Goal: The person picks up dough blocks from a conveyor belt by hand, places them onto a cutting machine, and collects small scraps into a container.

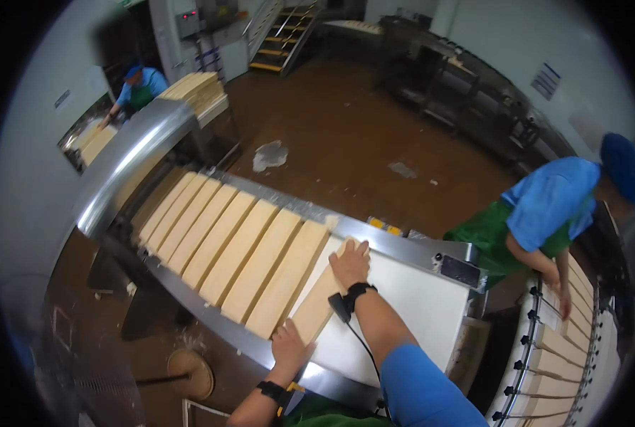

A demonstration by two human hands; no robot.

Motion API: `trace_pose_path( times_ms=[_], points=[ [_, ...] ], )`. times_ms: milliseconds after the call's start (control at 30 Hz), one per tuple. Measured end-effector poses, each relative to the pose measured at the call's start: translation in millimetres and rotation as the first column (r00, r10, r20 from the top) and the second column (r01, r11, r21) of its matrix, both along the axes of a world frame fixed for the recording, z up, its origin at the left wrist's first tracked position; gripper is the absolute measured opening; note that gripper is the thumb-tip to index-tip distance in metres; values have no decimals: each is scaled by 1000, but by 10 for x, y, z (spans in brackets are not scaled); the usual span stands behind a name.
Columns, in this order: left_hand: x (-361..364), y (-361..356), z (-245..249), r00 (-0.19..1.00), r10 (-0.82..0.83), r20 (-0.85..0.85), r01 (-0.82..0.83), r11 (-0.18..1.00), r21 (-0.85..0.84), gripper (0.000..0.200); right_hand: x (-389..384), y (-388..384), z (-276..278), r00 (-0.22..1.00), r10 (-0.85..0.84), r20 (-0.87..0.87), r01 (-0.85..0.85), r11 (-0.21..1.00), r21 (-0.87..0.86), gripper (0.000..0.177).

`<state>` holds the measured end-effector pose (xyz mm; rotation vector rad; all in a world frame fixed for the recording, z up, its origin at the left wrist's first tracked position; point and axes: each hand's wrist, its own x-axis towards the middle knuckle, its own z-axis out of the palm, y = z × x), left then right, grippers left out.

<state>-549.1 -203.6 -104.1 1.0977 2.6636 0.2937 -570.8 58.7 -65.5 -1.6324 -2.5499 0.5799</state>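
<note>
A long pale-yellow slab [319,304], smooth and dough-like, lies across the white conveyor belt [400,302]. On its near end is my left hand [291,349], fingers bent around the edge. My right hand [351,263] grips the far end, with its fingers over the top. Both wrists wear black bands, and a cable runs from the right one. Just left of this slab is another pale slab [289,276], the closest of several lying side by side along the belt. The undersides of my fingers are hidden.
Metal side rails [395,242] edge the belt, and a curved metal cover [136,160] arches over its far end. At right a co-worker in a blue shirt [553,198] bends over another slab line [553,349]. Another person [139,89] works at far left. Scraps [270,156] lie on the brown floor.
</note>
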Motion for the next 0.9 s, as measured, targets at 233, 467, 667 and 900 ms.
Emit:
trace_pose_path(
  times_ms=[233,467,667,900],
  points=[
    [508,320,389,784,-376,493,406,912,51,93,1881,361,247,922,-383,55,387,911,-140,98],
    [1720,707,608,736,-533,417,500,844,195,81,4011,221,-126,675,-674,-301,702,712,-22,99],
    [2928,993,937,516,-833,199,636,529,562,70,5826,-833,829,307,-743,-595,935,350,45,79],
    [4357,938,1150,-223,-885,-409,628,-451,634,61,8220,-2480,1163,-179,-851,-494,984,-145,-107,69]
  ],
)
